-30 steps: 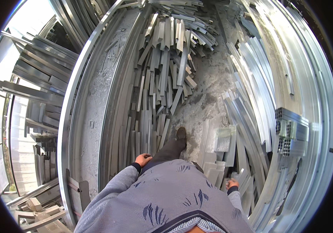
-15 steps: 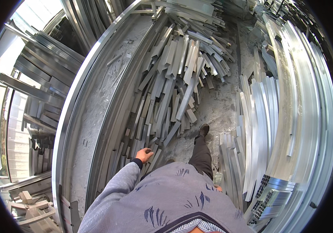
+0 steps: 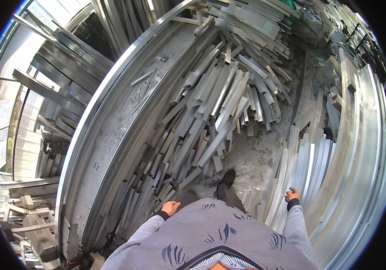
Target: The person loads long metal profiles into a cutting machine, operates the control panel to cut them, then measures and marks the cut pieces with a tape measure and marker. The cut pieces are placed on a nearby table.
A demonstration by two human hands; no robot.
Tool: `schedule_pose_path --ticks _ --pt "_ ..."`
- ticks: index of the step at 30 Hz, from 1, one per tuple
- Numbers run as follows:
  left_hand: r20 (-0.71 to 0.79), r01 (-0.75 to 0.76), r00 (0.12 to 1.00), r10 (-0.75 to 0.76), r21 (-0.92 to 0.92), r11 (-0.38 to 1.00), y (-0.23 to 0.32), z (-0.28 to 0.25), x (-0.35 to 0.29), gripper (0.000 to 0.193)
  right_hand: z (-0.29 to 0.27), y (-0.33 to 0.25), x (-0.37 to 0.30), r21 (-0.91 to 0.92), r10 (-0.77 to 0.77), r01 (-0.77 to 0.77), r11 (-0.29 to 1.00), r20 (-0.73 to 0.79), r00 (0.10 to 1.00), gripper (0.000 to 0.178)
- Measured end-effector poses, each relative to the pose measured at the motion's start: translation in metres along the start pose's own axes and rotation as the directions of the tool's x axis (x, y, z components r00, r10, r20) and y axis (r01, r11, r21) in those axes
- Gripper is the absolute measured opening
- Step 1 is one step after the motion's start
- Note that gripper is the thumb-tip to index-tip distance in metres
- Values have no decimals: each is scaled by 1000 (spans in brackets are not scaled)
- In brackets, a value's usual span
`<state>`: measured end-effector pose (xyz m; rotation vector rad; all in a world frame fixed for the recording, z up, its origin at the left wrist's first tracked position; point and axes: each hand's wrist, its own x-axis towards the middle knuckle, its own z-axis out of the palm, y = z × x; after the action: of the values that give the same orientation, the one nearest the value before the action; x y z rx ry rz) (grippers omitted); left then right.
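My left hand (image 3: 171, 207) hangs by my left thigh, its fingers loosely bent and nothing seen in them. Nearest to it are the ends of grey metal profiles (image 3: 154, 186) lying in a long heap. Out to my right, my right hand (image 3: 292, 194) has its fingers loosely bent and slightly apart, with nothing visible in it. In the picture it overlaps a stack of silvery profiles (image 3: 307, 164); I cannot tell whether it touches them. One dark shoe (image 3: 227, 178) shows on the dusty floor.
A large heap of cut metal profiles (image 3: 222, 99) spreads ahead and to the left. Beyond it runs a long metal rail (image 3: 89, 103) beside a dusty strip (image 3: 116, 103). Long profiles (image 3: 359, 148) lie along the right. Bare grey floor (image 3: 256, 155) shows between heap and stack.
My right hand has come out from beside my body to the right. My left hand has drawn back closer to my thigh. The view has shifted, and my legs have changed position.
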<state>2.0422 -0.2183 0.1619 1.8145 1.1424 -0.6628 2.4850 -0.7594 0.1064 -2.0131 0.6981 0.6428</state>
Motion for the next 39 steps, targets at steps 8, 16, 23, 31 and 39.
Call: schedule_pose_path --ticks 8,16,23,31,39 --pt "201 -293 930 307 -99 951 -1 -2 29 39 -25 224 -72 -353 286 -239 904 87 954 46" --pt "366 -351 880 303 73 933 42 -3 80 42 -26 312 -88 -425 373 -272 864 176 911 51" --pt "250 -280 936 247 106 954 121 -13 87 37 12 112 87 -74 548 -546 835 212 809 55" --pt "-96 -43 993 72 279 959 344 -86 26 38 45 -244 388 -225 -32 92 970 258 966 52" --pt "-312 -147 940 137 -9 989 477 -128 39 27 215 -507 445 -296 -591 662 689 298 749 45"
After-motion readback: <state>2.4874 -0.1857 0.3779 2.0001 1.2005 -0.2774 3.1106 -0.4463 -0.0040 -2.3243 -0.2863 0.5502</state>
